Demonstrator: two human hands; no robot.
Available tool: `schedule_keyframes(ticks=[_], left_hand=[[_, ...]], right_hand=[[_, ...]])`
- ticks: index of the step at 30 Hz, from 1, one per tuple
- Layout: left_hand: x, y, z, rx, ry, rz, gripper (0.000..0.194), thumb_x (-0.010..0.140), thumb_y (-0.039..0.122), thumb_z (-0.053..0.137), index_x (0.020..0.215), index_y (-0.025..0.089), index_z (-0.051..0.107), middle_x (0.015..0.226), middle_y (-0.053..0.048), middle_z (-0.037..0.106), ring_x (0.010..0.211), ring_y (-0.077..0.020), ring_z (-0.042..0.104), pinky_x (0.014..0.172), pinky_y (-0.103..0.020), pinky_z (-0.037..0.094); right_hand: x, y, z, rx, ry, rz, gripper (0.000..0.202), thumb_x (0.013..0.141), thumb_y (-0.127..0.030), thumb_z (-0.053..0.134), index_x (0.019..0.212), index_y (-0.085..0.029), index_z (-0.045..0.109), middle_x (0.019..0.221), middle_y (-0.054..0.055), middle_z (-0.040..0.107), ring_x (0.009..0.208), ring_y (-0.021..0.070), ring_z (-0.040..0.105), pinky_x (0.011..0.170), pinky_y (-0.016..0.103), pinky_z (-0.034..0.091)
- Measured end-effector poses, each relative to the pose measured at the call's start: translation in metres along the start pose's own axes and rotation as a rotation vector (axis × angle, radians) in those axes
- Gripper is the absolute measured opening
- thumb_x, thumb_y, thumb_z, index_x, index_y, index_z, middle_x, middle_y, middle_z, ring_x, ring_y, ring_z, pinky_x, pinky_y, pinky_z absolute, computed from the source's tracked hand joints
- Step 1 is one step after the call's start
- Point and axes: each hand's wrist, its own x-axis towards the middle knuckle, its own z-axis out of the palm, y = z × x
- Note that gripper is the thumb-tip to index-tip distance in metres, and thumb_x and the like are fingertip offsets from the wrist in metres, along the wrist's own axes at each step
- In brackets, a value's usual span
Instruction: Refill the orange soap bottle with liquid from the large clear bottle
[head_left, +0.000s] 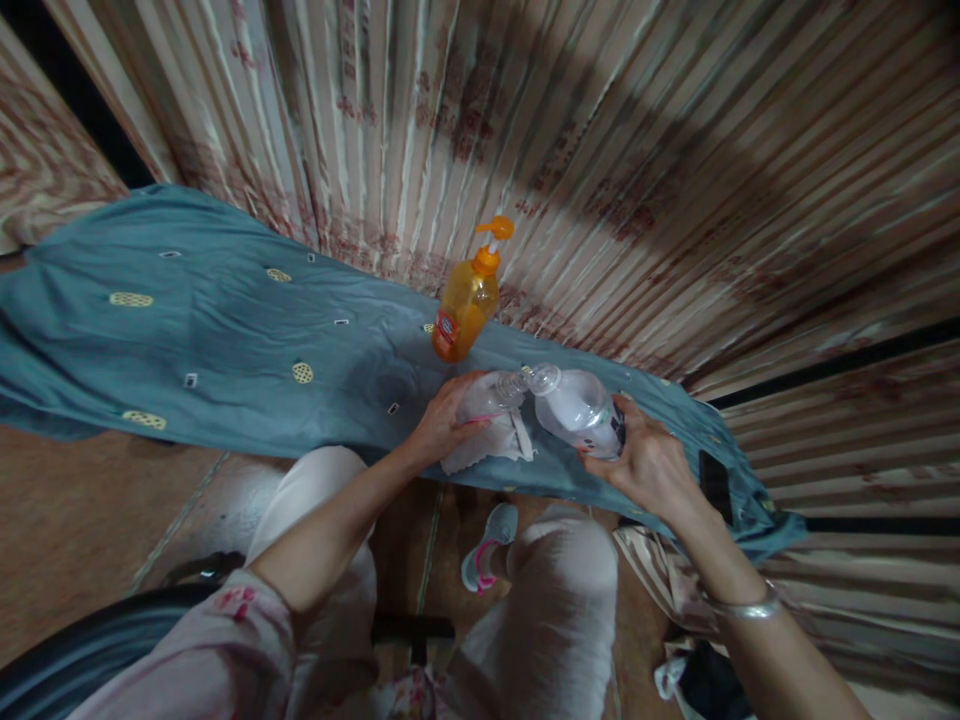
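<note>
Spillage risk: left hand (442, 425) grips a small clear bottle (486, 397) over a white cloth (487, 448), right hand (645, 462) wraps a tilted larger bottle (576, 408), mouths touching between them; any misalignment would likely wet the teal cover (225, 340).

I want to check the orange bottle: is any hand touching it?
No. The orange pump bottle stands alone on the blue cloth, beyond both hands.

Pale pink floral sleeve (225, 630); light trousers (555, 600); silver bangle (746, 606) on right wrist; grey-pink shoe (487, 545).
</note>
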Motion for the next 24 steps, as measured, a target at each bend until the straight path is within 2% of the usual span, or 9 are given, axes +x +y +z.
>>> schedule_keyframes(ticks=[10, 19, 24], left_hand=[[0.0002, -0.0007, 0.0005, 0.008, -0.005, -0.020, 0.059, 0.082, 0.042, 0.064, 0.133, 0.020, 0.043, 0.131, -0.010, 0.057, 0.123, -0.0270, 0.053, 0.107, -0.044, 0.043], [0.0006, 0.0032, -0.0016, 0.024, -0.003, 0.004, 0.060, 0.084, 0.046, 0.060, 0.133, 0.015, 0.044, 0.131, -0.013, 0.057, 0.122, -0.0273, 0.054, 0.107, -0.042, 0.044], [-0.0002, 0.0006, -0.0002, 0.030, -0.010, -0.006, 0.060, 0.083, 0.045, 0.062, 0.134, 0.019, 0.042, 0.133, -0.010, 0.056, 0.124, -0.0255, 0.053, 0.108, -0.041, 0.043]], right_hand=[[0.0014, -0.0012, -0.0021, 0.007, -0.008, 0.020, 0.066, 0.072, -0.049, 0.059, 0.123, -0.008, 0.050, 0.097, 0.017, 0.070, 0.088, 0.0301, 0.067, 0.077, 0.040, 0.050], [0.0012, -0.0019, -0.0032, 0.007, -0.025, 0.026, 0.065, 0.073, -0.050, 0.058, 0.124, -0.009, 0.049, 0.098, 0.017, 0.070, 0.088, 0.0309, 0.066, 0.076, 0.041, 0.050], [0.0015, -0.0013, -0.0041, -0.001, -0.028, 0.015, 0.067, 0.073, -0.049, 0.058, 0.124, -0.006, 0.049, 0.097, 0.019, 0.069, 0.088, 0.0309, 0.066, 0.076, 0.041, 0.050]])
